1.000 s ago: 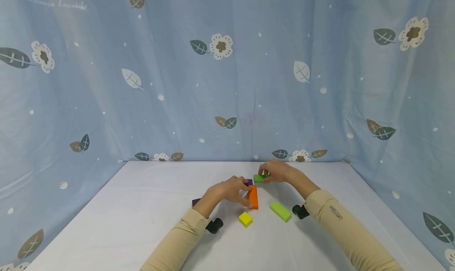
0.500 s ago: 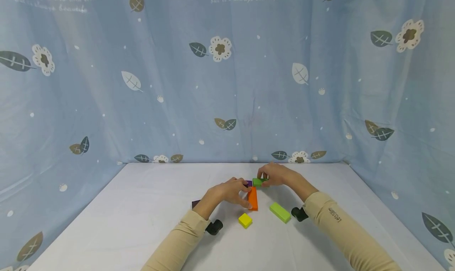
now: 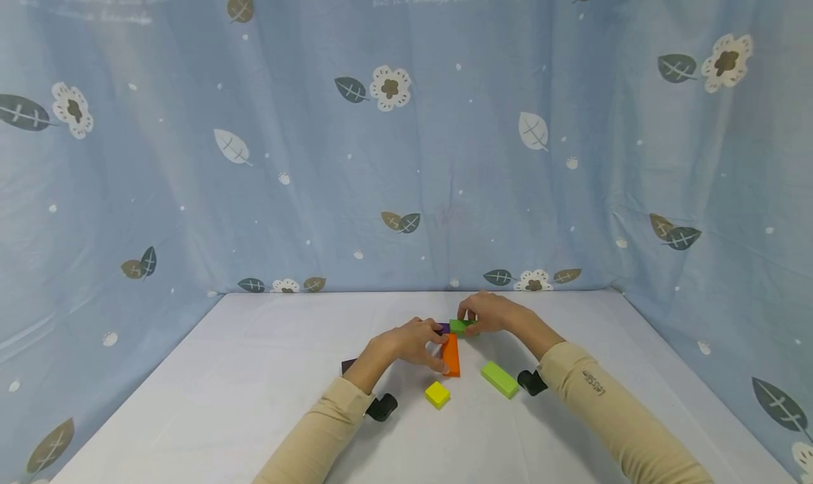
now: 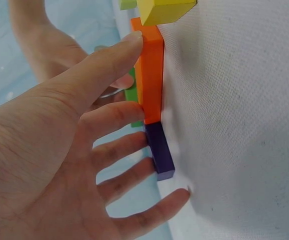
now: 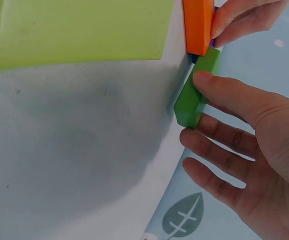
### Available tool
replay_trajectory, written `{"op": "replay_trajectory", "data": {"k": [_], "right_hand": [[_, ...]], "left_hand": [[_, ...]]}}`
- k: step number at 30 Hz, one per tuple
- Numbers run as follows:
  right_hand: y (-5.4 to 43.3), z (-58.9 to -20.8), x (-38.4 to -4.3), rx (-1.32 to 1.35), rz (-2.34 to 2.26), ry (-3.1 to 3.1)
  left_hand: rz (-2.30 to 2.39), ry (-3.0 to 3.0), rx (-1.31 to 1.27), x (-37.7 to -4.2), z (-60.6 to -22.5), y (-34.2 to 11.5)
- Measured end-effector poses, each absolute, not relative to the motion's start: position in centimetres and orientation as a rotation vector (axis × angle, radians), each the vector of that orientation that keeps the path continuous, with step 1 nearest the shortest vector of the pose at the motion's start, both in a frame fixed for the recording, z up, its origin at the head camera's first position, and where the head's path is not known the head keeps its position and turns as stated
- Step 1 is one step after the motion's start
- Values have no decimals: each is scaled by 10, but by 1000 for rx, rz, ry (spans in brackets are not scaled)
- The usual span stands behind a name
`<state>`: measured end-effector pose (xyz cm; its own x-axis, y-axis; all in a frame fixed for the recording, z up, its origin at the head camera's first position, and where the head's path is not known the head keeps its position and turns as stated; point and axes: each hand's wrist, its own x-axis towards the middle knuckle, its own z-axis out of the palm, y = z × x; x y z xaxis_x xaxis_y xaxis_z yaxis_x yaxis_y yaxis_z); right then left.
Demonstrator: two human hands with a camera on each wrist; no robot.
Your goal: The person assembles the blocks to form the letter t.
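Observation:
My left hand (image 3: 411, 341) pinches an orange block (image 4: 153, 75) on the white cloth, thumb at one end and index finger at the other. Its middle and ring fingertips rest by a small dark purple block (image 4: 159, 152) at the orange block's far end. My right hand (image 3: 492, 312) holds a green block (image 5: 197, 100) between thumb and fingers. In the head view the green block lies right beside the purple one, at the orange block's far end. The remaining right fingers are spread loosely behind it in the right wrist view.
Nearer to me lie a yellow block (image 3: 437, 394) and a light green block (image 3: 499, 380). A dark block (image 3: 347, 366) shows partly behind my left forearm. Black wrist cameras (image 3: 382, 408) hang under both wrists. A blue patterned curtain (image 3: 406, 152) borders the table's back and sides.
The right hand has brought the green block slightly left and nearer, closing the gap to the purple and orange blocks. The left hand has kept its hold on the orange block.

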<state>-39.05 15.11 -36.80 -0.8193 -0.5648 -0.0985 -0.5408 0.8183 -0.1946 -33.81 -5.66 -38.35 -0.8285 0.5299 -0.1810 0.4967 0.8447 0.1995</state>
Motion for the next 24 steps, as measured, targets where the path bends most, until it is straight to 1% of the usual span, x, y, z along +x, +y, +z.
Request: {"op": "replay_trajectory", "data": {"k": [16, 24], "right_hand": [[149, -373, -391, -830, -219, 2857], [150, -375, -392, -865, -190, 2850]], "left_hand": [[223, 2799, 784, -336, -382, -56], [228, 2796, 765, -336, -382, -56]]}}
